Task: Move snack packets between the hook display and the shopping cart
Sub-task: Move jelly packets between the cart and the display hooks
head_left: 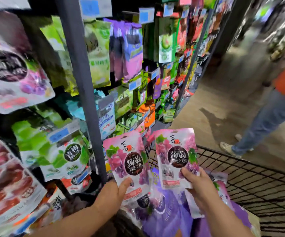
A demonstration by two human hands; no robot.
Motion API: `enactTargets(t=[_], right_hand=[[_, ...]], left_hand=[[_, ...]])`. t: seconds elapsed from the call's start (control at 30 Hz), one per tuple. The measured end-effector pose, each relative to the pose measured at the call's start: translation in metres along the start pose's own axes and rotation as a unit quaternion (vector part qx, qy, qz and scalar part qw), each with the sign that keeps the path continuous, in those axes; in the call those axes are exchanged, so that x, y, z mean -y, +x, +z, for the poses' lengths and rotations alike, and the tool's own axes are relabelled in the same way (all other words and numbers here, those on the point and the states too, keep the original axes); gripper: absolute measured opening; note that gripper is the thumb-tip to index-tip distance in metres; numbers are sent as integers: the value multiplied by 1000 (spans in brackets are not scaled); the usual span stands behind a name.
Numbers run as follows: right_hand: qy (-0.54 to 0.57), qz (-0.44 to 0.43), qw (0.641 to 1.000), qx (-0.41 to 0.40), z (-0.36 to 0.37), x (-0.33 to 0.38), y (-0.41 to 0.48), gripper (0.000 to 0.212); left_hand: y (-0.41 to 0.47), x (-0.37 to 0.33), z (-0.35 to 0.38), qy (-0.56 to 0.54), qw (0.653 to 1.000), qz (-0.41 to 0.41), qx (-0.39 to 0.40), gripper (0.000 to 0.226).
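Observation:
My left hand grips the bottom of a pink-and-white grape jelly packet, held upright above the cart. My right hand grips a second, matching packet by its lower right corner, just right of the first. Both packets hover over the black wire shopping cart, where more purple packets lie in a heap. The hook display fills the left side, hung with green, purple and pink packets.
A dark upright post of the display stands just left of the held packets. A matching grape packet hangs at upper left. A person in jeans and an orange top stands in the aisle at right, beyond the cart.

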State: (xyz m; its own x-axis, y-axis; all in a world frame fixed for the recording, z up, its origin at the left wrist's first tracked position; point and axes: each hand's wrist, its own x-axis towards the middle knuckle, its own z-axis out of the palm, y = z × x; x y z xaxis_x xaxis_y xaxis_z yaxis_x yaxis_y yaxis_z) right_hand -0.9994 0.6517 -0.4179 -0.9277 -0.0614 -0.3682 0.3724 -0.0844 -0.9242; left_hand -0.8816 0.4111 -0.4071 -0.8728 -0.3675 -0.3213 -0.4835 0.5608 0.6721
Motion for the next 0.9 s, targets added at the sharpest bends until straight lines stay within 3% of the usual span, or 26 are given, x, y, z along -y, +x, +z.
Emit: enactTargets(t=[0.1,0.17,0.27,0.33,0.37,0.47,0.6,0.7,0.9], right_hand=[[-28,-24,998,50,20,18,-5,9],[-32,-32,995,86,42,35,-15,13],[-24,-66,987,144,73,51,-20,40],[5,-78,981,179,94,60,-21,31],[13,-82,977,197,104,64,-20,22],[-16,-107,976,189,129,75,-17,18],[-12,-100,969,225,162,92,-16,47],[1,-105,958,267,187,103,-19,67],[-3,-126,935,331,221,124,-32,77]], left_hand=[[-12,-6,-39,-73,995,-28,-54,86],[-21,-9,-68,-107,987,-13,-116,65],[-37,-16,-112,-149,969,30,-193,43],[-38,-9,-135,-135,945,66,-291,21],[-37,-5,-146,-122,941,81,-306,26],[-37,6,-168,-167,954,17,-247,46],[-46,7,-200,-152,941,58,-297,54],[-48,6,-221,-159,933,73,-314,52],[-37,12,-250,-156,926,78,-335,40]])
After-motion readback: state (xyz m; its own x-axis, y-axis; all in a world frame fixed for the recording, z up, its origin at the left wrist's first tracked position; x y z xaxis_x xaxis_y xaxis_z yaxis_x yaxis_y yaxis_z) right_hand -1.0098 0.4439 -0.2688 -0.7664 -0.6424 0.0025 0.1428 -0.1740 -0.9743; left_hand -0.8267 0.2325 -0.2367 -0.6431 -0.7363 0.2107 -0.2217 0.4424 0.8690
